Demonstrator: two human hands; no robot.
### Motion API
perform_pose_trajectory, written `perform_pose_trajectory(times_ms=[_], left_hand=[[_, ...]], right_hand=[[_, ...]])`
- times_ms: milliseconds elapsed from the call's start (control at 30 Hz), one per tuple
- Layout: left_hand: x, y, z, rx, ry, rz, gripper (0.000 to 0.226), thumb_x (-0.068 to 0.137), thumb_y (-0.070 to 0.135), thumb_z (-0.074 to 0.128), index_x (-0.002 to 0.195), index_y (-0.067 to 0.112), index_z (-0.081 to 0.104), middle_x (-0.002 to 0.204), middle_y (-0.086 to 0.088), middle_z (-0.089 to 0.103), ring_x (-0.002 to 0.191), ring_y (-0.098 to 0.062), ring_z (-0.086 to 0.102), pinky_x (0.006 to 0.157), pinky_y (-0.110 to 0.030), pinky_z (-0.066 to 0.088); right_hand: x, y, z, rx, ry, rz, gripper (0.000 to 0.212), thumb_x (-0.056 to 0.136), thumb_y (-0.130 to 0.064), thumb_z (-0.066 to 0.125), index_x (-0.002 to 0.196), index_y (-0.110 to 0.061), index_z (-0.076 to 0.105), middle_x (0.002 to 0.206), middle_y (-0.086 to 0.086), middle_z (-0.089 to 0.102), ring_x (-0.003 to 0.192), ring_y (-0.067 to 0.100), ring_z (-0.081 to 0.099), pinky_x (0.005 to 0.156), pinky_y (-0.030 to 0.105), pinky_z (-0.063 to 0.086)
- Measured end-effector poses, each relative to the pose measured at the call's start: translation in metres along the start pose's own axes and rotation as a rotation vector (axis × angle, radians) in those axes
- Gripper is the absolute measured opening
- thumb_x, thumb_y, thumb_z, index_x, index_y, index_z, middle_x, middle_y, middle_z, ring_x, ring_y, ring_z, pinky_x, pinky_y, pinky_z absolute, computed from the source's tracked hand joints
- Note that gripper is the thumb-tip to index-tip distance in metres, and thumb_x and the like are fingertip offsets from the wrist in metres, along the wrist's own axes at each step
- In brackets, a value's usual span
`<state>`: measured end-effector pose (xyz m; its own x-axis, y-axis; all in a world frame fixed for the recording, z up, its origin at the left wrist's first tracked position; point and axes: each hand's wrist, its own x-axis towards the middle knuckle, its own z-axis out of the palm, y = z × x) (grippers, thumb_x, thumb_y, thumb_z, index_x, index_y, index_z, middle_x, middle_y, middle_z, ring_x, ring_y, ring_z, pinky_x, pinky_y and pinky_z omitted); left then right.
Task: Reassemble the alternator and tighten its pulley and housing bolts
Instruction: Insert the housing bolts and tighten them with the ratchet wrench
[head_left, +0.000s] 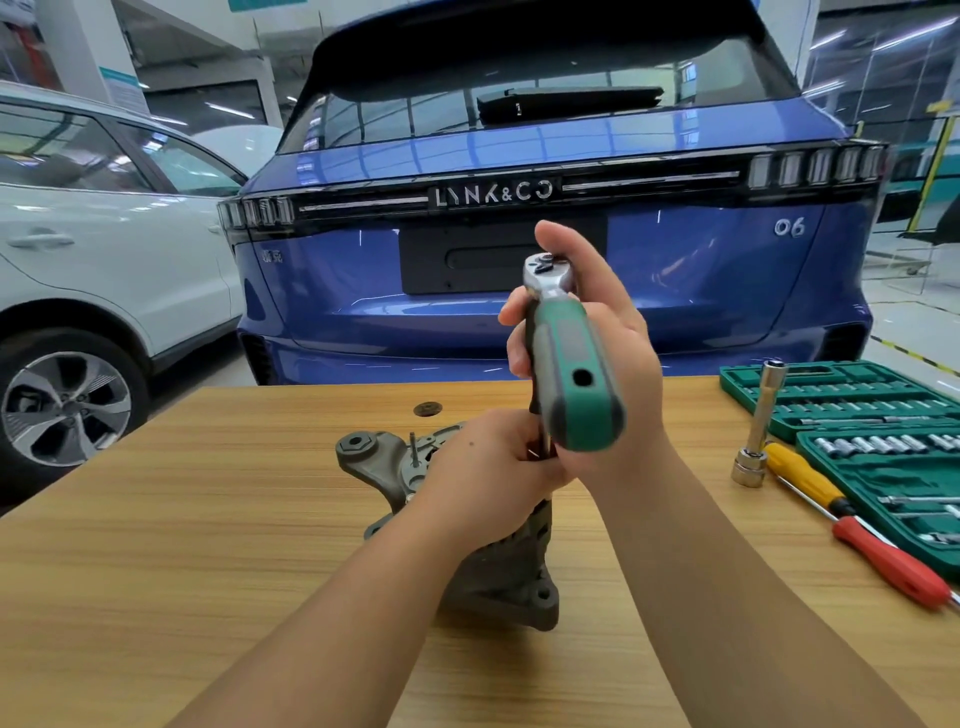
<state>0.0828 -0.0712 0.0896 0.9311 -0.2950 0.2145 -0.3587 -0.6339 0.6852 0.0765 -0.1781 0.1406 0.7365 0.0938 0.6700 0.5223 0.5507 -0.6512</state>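
Alternator (498, 561) on wooden table (156, 519), both hands at its top; ratchet raised above.

Left of the alternator: none but its own mounting ear. At it: left hand (488, 462), fingers curled around a dark socket or extension, largely hidden. Above it: right hand (597, 338), fingers wrapped round the green ratchet wrench (571, 364), held clear of the housing. Right of it: long socket (758, 426) upright, two screwdrivers (852, 525), socket case (883, 441). Risk, judged: socket seated crooked may slip and round the bolt; unclamped alternator may tip under torque.

Bright overhead light, glare on the blue car (545, 322), edges perhaps warped.
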Motion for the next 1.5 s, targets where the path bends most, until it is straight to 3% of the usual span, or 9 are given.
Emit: perform_pose_trajectory(times_ms=[100,167,267,433,600,867,1067,1267,1500], left_hand=[[0.002,-0.004,0.004,-0.005,0.022,-0.039,0.018,0.093,0.034,0.072,0.077,0.031,0.064,0.072,0.024,0.069,0.069,0.003,0.066,0.068,-0.031,0.057],[0.004,-0.006,0.004,-0.054,0.013,-0.033,0.014,0.094,0.025,0.071,0.081,0.022,0.066,0.078,0.003,0.074,0.072,-0.011,0.069,0.072,-0.039,0.061],[0.001,-0.003,0.001,0.012,-0.017,0.024,0.008,0.095,0.031,0.068,0.087,0.03,0.071,0.074,0.009,0.071,0.055,-0.002,0.06,0.056,-0.023,0.051],[0.0,0.002,0.002,0.009,-0.021,0.035,0.003,0.096,0.035,0.069,0.093,0.035,0.07,0.079,0.012,0.072,0.064,-0.001,0.063,0.064,-0.029,0.054],[-0.001,0.004,-0.002,-0.01,-0.006,0.023,0.011,0.096,0.03,0.068,0.085,0.029,0.07,0.068,0.007,0.069,0.047,0.001,0.053,0.055,-0.023,0.044],[-0.004,0.006,-0.003,-0.008,-0.014,0.005,0.014,0.096,0.03,0.067,0.091,0.019,0.073,0.076,-0.005,0.071,0.05,-0.006,0.052,0.058,-0.033,0.048],[-0.003,0.0,-0.003,-0.02,-0.001,-0.007,0.014,0.09,0.034,0.068,0.08,0.028,0.061,0.084,-0.01,0.07,0.067,-0.011,0.058,0.076,-0.041,0.057],[-0.001,0.002,0.001,0.03,-0.015,0.052,0.011,0.088,0.04,0.063,0.081,0.034,0.068,0.075,0.01,0.07,0.062,-0.008,0.06,0.061,-0.032,0.054],[0.002,-0.002,0.001,0.001,-0.008,0.039,0.009,0.096,0.034,0.069,0.088,0.03,0.072,0.072,0.006,0.071,0.045,0.0,0.052,0.046,-0.016,0.043]], right_hand=[[0.002,-0.004,0.001,0.038,-0.028,0.082,0.037,0.09,-0.028,0.042,0.119,-0.021,0.063,0.09,0.019,0.051,0.061,0.018,0.053,0.058,0.024,0.048],[0.0,-0.005,0.004,-0.037,0.013,0.084,0.033,0.089,-0.036,0.052,0.117,-0.02,0.062,0.083,0.011,0.057,0.063,0.015,0.053,0.06,0.024,0.048],[-0.004,-0.005,0.009,-0.205,0.143,0.017,0.02,0.091,-0.034,0.066,0.101,-0.017,0.064,0.066,-0.005,0.057,0.056,0.009,0.048,0.053,0.02,0.044],[0.002,-0.007,0.001,-0.219,0.24,0.087,0.008,0.096,-0.022,0.067,0.101,-0.016,0.066,0.064,-0.006,0.054,0.054,0.008,0.047,0.053,0.019,0.045],[0.001,0.002,0.001,-0.181,0.056,-0.06,0.042,0.098,0.0,0.058,0.13,-0.027,0.055,0.078,-0.002,0.052,0.063,0.014,0.046,0.065,0.024,0.049],[0.01,-0.007,-0.001,-0.025,-0.043,0.064,0.032,0.093,-0.008,0.051,0.122,-0.023,0.054,0.073,0.011,0.063,0.049,0.016,0.054,0.05,0.025,0.048],[0.004,-0.005,0.006,-0.001,-0.001,0.134,0.059,0.07,-0.046,0.081,0.118,-0.019,0.06,0.076,0.003,0.063,0.057,0.013,0.055,0.055,0.025,0.046],[-0.001,-0.006,0.008,-0.345,0.274,0.031,0.023,0.09,-0.033,0.071,0.099,-0.011,0.068,0.061,-0.008,0.051,0.055,0.006,0.045,0.052,0.018,0.043],[-0.001,-0.006,0.003,-0.204,0.076,-0.016,0.033,0.099,-0.003,0.058,0.124,-0.023,0.059,0.081,-0.001,0.047,0.071,0.012,0.046,0.07,0.023,0.048]])
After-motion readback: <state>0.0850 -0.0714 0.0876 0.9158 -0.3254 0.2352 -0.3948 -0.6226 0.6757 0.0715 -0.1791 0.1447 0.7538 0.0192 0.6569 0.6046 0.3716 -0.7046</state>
